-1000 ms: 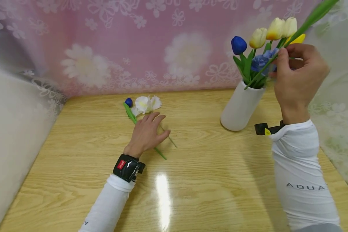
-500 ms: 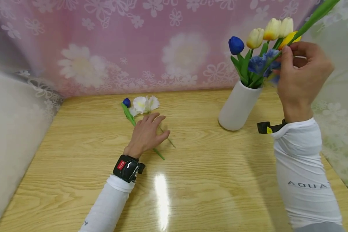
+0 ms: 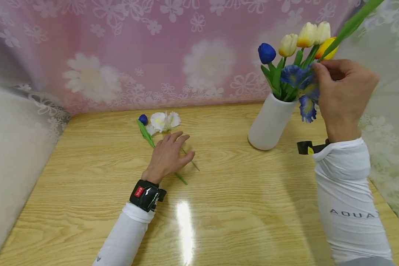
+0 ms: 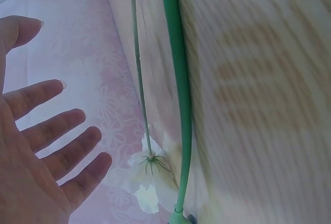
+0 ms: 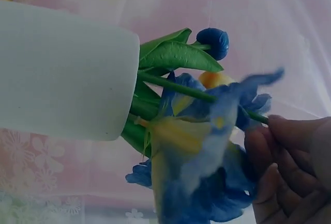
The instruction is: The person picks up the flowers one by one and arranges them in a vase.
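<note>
My right hand [image 3: 348, 94] pinches a green flower stem [image 5: 181, 87] between thumb and fingertips. That stem runs down into the mouth of a white vase [image 3: 270, 123]. A long green leaf [image 3: 354, 27] rises beyond the hand; the bloom is out of view. Blue and yellow iris petals [image 3: 307, 107] hang over the vase's right side, close by the fingers. My left hand [image 3: 167, 157], fingers spread, hovers over a blue tulip [image 3: 143, 119] and a white flower [image 3: 164, 121] on the table. Their stems [image 4: 181, 94] lie beyond the fingers in the left wrist view.
The vase also bears a blue tulip [image 3: 266, 53], several cream tulips [image 3: 288, 45] and a yellow one [image 3: 326, 47]. Behind the wooden table [image 3: 236, 207] hangs a pink floral curtain [image 3: 146, 55], with a pale floral cloth [image 3: 385, 140] on the right.
The pinched stem's lower end, seen before the vase mouth earlier, is now inside it. The right hand has dipped slightly, and blue iris petals now droop beside the vase. The left hand stays in place.
</note>
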A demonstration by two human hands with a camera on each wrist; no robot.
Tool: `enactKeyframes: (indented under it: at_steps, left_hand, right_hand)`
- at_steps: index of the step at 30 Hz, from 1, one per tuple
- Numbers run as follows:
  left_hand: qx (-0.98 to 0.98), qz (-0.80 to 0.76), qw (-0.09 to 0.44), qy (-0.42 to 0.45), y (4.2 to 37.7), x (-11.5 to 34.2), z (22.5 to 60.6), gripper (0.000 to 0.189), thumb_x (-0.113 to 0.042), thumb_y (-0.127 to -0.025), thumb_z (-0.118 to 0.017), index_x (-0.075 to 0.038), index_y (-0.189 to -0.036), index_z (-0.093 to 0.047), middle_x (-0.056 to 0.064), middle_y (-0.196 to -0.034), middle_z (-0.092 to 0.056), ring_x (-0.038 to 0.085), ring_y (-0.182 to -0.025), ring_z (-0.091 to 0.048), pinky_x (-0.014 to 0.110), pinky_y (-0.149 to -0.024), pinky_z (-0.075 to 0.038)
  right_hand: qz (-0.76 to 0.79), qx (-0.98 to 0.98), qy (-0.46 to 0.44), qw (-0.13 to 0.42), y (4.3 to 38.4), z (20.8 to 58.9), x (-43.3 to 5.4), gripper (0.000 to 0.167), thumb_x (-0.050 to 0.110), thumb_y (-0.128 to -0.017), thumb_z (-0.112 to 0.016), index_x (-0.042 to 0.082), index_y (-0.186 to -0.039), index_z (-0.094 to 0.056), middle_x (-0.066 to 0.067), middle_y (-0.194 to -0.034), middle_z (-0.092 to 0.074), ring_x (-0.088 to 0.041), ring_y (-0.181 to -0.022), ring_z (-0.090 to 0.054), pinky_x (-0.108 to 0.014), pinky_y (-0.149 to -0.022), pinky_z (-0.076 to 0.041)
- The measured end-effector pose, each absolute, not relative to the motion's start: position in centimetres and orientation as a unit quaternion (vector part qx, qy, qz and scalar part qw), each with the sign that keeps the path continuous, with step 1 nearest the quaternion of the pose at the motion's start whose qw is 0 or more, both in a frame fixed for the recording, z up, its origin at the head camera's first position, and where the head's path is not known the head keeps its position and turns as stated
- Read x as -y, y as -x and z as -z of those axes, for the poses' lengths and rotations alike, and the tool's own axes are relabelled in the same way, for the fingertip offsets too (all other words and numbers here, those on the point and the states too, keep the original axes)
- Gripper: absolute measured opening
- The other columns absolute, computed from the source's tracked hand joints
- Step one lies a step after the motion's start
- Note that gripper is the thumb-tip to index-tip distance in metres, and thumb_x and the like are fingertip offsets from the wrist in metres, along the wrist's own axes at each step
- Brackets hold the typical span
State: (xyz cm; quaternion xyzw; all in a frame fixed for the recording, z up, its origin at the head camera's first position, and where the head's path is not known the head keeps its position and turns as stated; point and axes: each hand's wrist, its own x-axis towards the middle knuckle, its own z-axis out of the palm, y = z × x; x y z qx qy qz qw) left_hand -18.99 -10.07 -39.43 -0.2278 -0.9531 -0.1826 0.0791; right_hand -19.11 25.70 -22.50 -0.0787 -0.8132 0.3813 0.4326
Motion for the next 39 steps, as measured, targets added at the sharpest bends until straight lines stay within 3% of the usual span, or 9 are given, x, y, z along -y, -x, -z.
enactKeyframes:
  at_steps: [5,14,20,23,26,30,35,39]
  left_hand:
    - [0.955,0.184,0.072,0.221,18.8,10.5,39.7,0.057,-0.05,-0.09,-0.055,-0.014,-0.134,-0.056,0.011,-0.14,-0.045,0.032,-0.124,-0.044,0.053,-0.093,-0.04]
    - [0.958,0.187,0.06,0.21,18.5,11.1,40.4,0.055,-0.05,-0.09,-0.054,-0.014,-0.131,-0.058,0.01,-0.139,-0.046,0.032,-0.124,-0.044,0.053,-0.094,-0.039]
    - [0.958,0.19,0.057,0.208,18.3,11.5,40.7,0.054,-0.05,-0.09,-0.055,-0.014,-0.129,-0.06,0.01,-0.139,-0.047,0.032,-0.124,-0.044,0.053,-0.093,-0.039]
    - [0.957,0.192,0.061,0.207,18.2,11.7,40.8,0.052,-0.05,-0.09,-0.055,-0.013,-0.126,-0.062,0.011,-0.138,-0.048,0.033,-0.123,-0.045,0.053,-0.093,-0.04]
    - [0.957,0.194,0.063,0.207,18.1,11.9,40.8,0.051,-0.049,-0.09,-0.056,-0.012,-0.124,-0.064,0.011,-0.137,-0.049,0.033,-0.122,-0.045,0.053,-0.093,-0.04]
    - [0.958,0.193,0.062,0.205,18.1,12.1,40.9,0.05,-0.049,-0.09,-0.055,-0.013,-0.124,-0.064,0.011,-0.137,-0.049,0.033,-0.122,-0.045,0.053,-0.093,-0.04]
    - [0.958,0.189,0.066,0.204,18.2,12.3,40.8,0.049,-0.047,-0.09,-0.055,-0.012,-0.124,-0.064,0.011,-0.137,-0.049,0.033,-0.123,-0.045,0.054,-0.093,-0.04]
    - [0.959,0.187,0.069,0.203,18.2,12.5,40.7,0.05,-0.048,-0.09,-0.055,-0.013,-0.125,-0.063,0.011,-0.138,-0.048,0.033,-0.123,-0.044,0.054,-0.092,-0.04]
  right_hand:
    - [-0.395,0.829,0.084,0.387,19.0,22.7,-25.8,0.029,0.033,-0.084,-0.073,0.006,-0.092,-0.078,0.017,-0.067,-0.061,0.006,-0.054,-0.054,-0.014,-0.059,-0.042]
    - [-0.311,0.893,0.094,0.312,18.5,23.1,-25.5,0.04,0.038,-0.09,-0.063,0.004,-0.105,-0.075,0.013,-0.074,-0.062,0.013,-0.056,-0.047,-0.011,-0.056,-0.039]
    - [-0.301,0.917,0.058,0.255,17.0,23.9,-24.6,0.041,0.039,-0.09,-0.062,0.002,-0.099,-0.076,0.02,-0.066,-0.059,0.011,-0.057,-0.049,-0.015,-0.048,-0.039]
    - [-0.286,0.935,0.055,0.204,16.1,24.2,-24.2,0.043,0.042,-0.09,-0.061,0.002,-0.097,-0.076,0.012,-0.065,-0.065,0.006,-0.054,-0.05,-0.021,-0.042,-0.039]
    - [-0.273,0.949,0.044,0.153,15.4,24.7,-23.9,0.045,0.045,-0.091,-0.06,0.003,-0.099,-0.075,-0.003,-0.073,-0.07,-0.009,-0.06,-0.057,-0.028,-0.042,-0.039]
    - [-0.268,0.957,0.03,0.108,15.1,25.6,-23.5,0.045,0.046,-0.092,-0.058,0.004,-0.103,-0.073,-0.006,-0.078,-0.071,-0.024,-0.068,-0.056,-0.031,-0.045,-0.037]
    - [-0.302,0.95,0.005,0.085,15.1,27.0,-22.7,0.043,0.043,-0.093,-0.059,0.004,-0.103,-0.071,-0.005,-0.075,-0.069,-0.021,-0.057,-0.054,-0.03,-0.043,-0.036]
    - [-0.334,0.94,-0.021,0.063,15.5,28.3,-21.8,0.041,0.042,-0.093,-0.059,0.004,-0.102,-0.07,-0.006,-0.076,-0.068,-0.021,-0.058,-0.059,-0.028,-0.047,-0.046]
